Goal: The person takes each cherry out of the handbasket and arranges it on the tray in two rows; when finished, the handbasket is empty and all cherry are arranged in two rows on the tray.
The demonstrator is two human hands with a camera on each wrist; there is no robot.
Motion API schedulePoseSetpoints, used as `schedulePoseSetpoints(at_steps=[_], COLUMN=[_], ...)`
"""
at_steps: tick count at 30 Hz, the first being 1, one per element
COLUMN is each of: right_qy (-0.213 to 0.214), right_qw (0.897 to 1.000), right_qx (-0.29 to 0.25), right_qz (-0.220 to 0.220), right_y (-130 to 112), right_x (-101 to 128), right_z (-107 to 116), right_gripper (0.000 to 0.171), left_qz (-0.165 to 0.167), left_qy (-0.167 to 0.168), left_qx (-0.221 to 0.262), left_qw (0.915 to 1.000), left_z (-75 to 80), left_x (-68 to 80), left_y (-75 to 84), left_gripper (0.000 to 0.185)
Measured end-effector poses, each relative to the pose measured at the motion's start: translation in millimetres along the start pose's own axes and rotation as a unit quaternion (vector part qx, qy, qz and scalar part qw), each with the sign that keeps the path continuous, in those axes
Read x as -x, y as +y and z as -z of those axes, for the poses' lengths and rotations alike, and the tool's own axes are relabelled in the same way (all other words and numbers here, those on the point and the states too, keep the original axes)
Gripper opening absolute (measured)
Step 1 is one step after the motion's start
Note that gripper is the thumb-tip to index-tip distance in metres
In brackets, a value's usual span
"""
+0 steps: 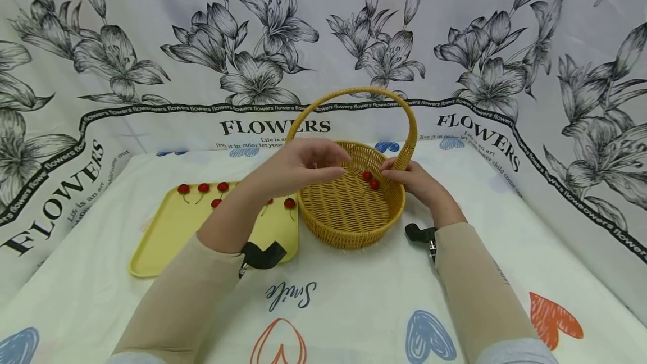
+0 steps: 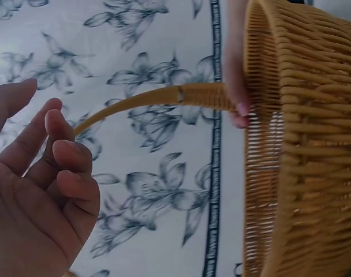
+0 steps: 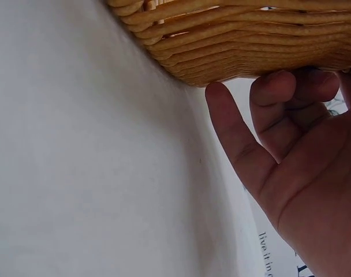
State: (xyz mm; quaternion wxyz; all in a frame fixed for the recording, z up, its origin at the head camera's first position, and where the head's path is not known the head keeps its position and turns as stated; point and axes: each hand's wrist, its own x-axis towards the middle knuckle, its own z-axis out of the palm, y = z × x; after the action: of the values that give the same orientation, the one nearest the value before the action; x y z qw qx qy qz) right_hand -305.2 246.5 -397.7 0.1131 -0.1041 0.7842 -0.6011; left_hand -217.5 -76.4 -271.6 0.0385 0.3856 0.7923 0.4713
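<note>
wicker basket holds two cherries; right hand grips its rim, left hand relaxed.

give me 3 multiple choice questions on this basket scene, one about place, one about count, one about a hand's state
1. Where does the yellow tray lie relative to the wicker basket?
A. to its left in the head view
B. to its right
C. inside it

2. How many red cherries lie in the basket?
A. none
B. two
C. six

3. What is the left hand doing?
A. gripping the basket handle
B. pressing flat on the tray
C. hovering over the basket, holding nothing

Answers:
1. A, the tray sits left of the basket on the cloth.
2. B, two red cherries show on the basket floor.
3. C, the left wrist view shows loosely curled, empty fingers; the right hand holds the rim.
</note>
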Motion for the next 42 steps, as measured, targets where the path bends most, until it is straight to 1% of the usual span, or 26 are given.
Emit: schedulePoseSetpoints(at_steps=[1, 3, 4, 6, 9, 11, 12, 13, 15, 17, 19, 21, 23, 24, 26, 27, 29, 31, 34, 36, 37, 40, 42], right_qy=[-0.001, -0.005, -0.006, -0.007, -0.009, -0.009, -0.007, -0.005, 0.000, 0.007, 0.013, 0.016, 0.016, 0.015, 0.011, 0.011, 0.013, 0.017, 0.017, 0.015, 0.014, 0.016, 0.017], right_qw=[1.000, 1.000, 1.000, 1.000, 1.000, 1.000, 1.000, 1.000, 1.000, 1.000, 1.000, 1.000, 1.000, 1.000, 1.000, 1.000, 1.000, 1.000, 1.000, 1.000, 1.000, 1.000, 1.000], right_qx=[-0.001, -0.001, -0.002, -0.002, 0.001, 0.002, 0.004, 0.003, 0.006, 0.010, 0.015, 0.013, 0.010, 0.009, 0.007, 0.007, 0.009, 0.009, 0.006, 0.006, 0.007, 0.009, 0.009], right_qz=[0.000, 0.001, 0.000, -0.002, -0.002, -0.001, -0.001, -0.001, -0.001, -0.002, -0.001, 0.000, 0.000, 0.002, 0.003, 0.003, 0.004, 0.005, 0.010, 0.012, 0.013, 0.012, 0.010], right_y=[0.4, 0.5, 0.3, -1.1, -3.8, -5.6, -6.3, -6.5, -6.5, -6.1, -5.1, -4.0, -2.3, -1.5, -0.3, 0.4, 0.7, 0.8, 0.3, -0.4, -0.6, -0.8, -0.8], right_x=[-0.3, -0.9, -1.3, -1.7, -2.7, -3.5, -3.8, -4.1, -3.7, -2.4, -1.2, -0.9, -1.6, -2.1, -3.0, -3.4, -3.5, -3.4, -3.7, -4.0, -4.1, -3.7, -3.1], right_z=[-0.4, -1.4, -2.1, -3.6, -4.6, -4.5, -4.1, -3.4, -0.6, 2.8, 6.1, 7.3, 6.6, 5.5, 3.1, 2.2, 0.8, 0.6, 1.1, 1.2, 1.1, 1.3, 1.3], right_gripper=[0.039, 0.041, 0.042, 0.044, 0.049, 0.052, 0.052, 0.052, 0.052, 0.052, 0.052, 0.051, 0.051, 0.051, 0.052, 0.052, 0.051, 0.050, 0.050, 0.050, 0.050, 0.050, 0.049], left_qz=[0.010, 0.046, 0.068, 0.110, 0.171, 0.194, 0.201, 0.205, 0.204, 0.191, 0.177, 0.165, 0.156, 0.153, 0.152, 0.152, 0.153, 0.152, 0.141, 0.132, 0.127, 0.110, 0.103], left_qy=[-0.019, -0.036, -0.037, -0.027, -0.005, 0.003, -0.001, -0.014, -0.051, -0.091, -0.119, -0.129, -0.135, -0.142, -0.156, -0.163, -0.174, -0.182, -0.185, -0.185, -0.184, -0.194, -0.205], left_qx=[-0.013, -0.035, -0.045, -0.066, -0.055, -0.053, -0.060, -0.069, -0.123, -0.178, -0.221, -0.259, -0.288, -0.303, -0.329, -0.339, -0.352, -0.370, -0.396, -0.406, -0.405, -0.386, -0.369], left_qw=[0.9997, 0.9977, 0.9960, 0.9913, 0.9837, 0.9796, 0.9777, 0.9763, 0.9699, 0.9610, 0.9516, 0.9428, 0.9351, 0.9299, 0.9190, 0.9139, 0.9067, 0.8983, 0.8884, 0.8852, 0.8864, 0.8952, 0.9006], left_z=[-6.6, -17.6, -21.8, -28.2, -34.2, -38.1, -40.7, -43.6, -51.7, -62.1, -74.1, -86.1, -96.6, -100.9, -107.0, -108.9, -111.4, -112.6, -114.2, -115.0, -115.6, -117.2, -117.8], left_x=[-10.6, -29.2, -37.4, -51.7, -70.0, -81.0, -86.0, -90.9, -100.7, -108.6, -114.4, -117.2, -117.0, -116.4, -114.7, -113.8, -112.9, -113.2, -114.1, -114.1, -114.2, -113.9, -113.6], left_y=[-5.8, -16.4, -21.4, -30.5, -42.3, -50.6, -54.4, -58.0, -63.4, -66.5, -69.2, -72.4, -77.8, -80.4, -85.1, -87.0, -89.3, -90.6, -91.2, -91.5, -91.8, -91.4, -90.2], left_gripper=[0.024, 0.028, 0.030, 0.036, 0.043, 0.043, 0.041, 0.040, 0.037, 0.034, 0.031, 0.027, 0.027, 0.028, 0.036, 0.038, 0.043, 0.041, 0.034, 0.030, 0.028, 0.019, 0.017])
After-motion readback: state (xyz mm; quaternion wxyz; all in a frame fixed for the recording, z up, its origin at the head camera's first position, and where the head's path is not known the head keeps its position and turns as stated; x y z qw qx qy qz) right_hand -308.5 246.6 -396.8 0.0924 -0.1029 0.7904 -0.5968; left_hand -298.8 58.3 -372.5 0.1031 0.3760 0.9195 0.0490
